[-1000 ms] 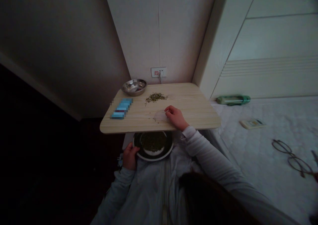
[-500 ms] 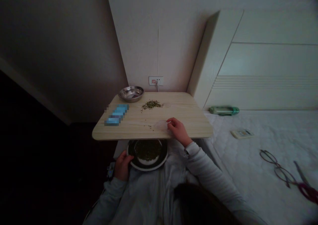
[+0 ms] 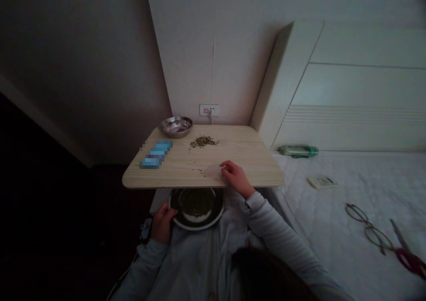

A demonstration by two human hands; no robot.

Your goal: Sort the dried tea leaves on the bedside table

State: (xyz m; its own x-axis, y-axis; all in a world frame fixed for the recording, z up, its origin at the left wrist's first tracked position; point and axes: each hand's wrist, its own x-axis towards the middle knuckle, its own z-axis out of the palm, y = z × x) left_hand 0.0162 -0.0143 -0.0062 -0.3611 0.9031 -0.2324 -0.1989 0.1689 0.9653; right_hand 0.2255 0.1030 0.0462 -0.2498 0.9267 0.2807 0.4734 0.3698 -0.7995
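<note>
My left hand grips the left rim of a dark dish with a pale edge, held on my lap just below the table's front edge. Small dark green grains, like mung beans, lie in it. Over the front of the wooden table, my right hand is closed on a thin clear plastic piece, its exact kind unclear. A few loose grains lie just left of the plastic. Farther back on the tabletop is a small pile of green grains.
A steel bowl stands at the table's back left, with a blurred-out blue rectangle before it. On the bed at right lie a green bottle, a remote, glasses and red-handled scissors. A wall socket is behind.
My right hand and the clear plastic piece have shifted slightly left along the tabletop. My left hand still grips the dish. The view has tilted a little.
</note>
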